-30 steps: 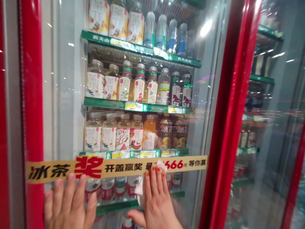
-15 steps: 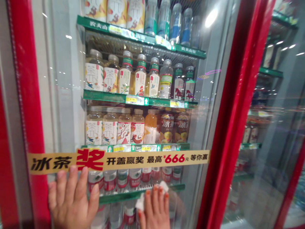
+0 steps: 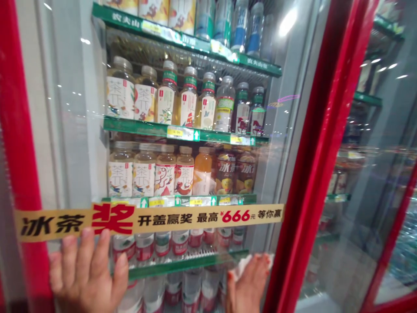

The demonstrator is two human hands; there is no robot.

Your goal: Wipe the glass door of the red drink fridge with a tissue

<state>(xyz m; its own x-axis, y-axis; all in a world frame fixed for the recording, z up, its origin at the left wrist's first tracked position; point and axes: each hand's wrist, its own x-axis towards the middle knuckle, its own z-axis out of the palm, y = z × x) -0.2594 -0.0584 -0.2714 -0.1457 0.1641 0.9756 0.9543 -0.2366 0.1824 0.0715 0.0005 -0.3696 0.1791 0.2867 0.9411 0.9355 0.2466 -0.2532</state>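
Left hand (image 3: 86, 269) flat with fingers spread, right hand (image 3: 249, 283) lower, partly cut off by the bottom edge

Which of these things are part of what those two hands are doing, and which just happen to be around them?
In use: left hand flat on the door; right hand with a crumpled white wipe; clear glass cooler door.

Just around: yellow printed banner strip; labelled plastic drink bottles; green shelf edges.

Bottled teas (image 3: 167, 98) on green shelves (image 3: 137, 127)
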